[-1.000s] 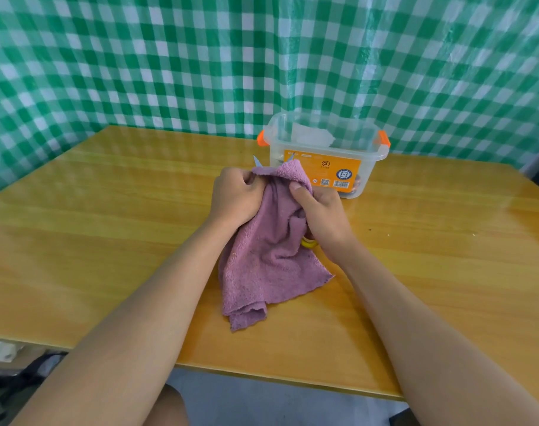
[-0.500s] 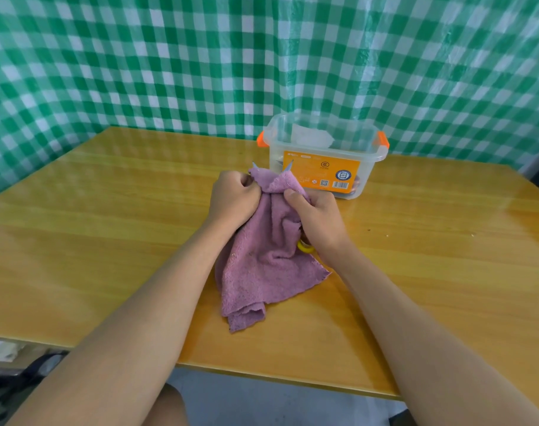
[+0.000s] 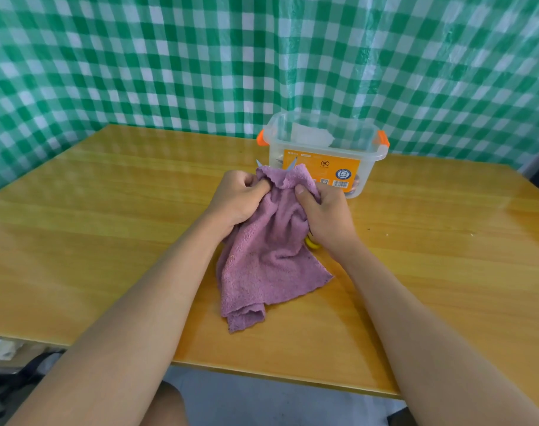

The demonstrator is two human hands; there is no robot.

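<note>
Honey-coloured wood with a glossy varnish makes up the surface [image 3: 108, 241], and its grain runs side to side and catches the light in pale bands. Green-and-white checked plastic sheeting [image 3: 169, 56] hangs in loose folds behind it and wraps round on both sides, closing off the room. A few dark specks [image 3: 369, 229] lie on the wood off to the right.

Towards the far edge stands a clear plastic box [image 3: 368, 167] with no lid on it, orange clasps [image 3: 382, 139] at both ends and an orange label [image 3: 322, 170] on its near wall.

Just in front of the box, a person holds a purple fleecy cloth [image 3: 262, 265] bunched up at the top. Its lower part trails down onto the wood, with one corner folded under. The left hand [image 3: 237, 198] has its fingers curled in, pinching the cloth's upper edge. The right hand [image 3: 326, 216] is wrapped round the bundle from the other side, with the thumb pressed into the fabric.

Two thin grey-blue tips [image 3: 292, 163] poke out above the cloth, and a yellow loop [image 3: 311, 243] shows beneath the right hand. The cloth hides whatever joins them.

Below the near edge I see grey floor [image 3: 277, 401] and some papers [image 3: 0, 348] low on the left.
</note>
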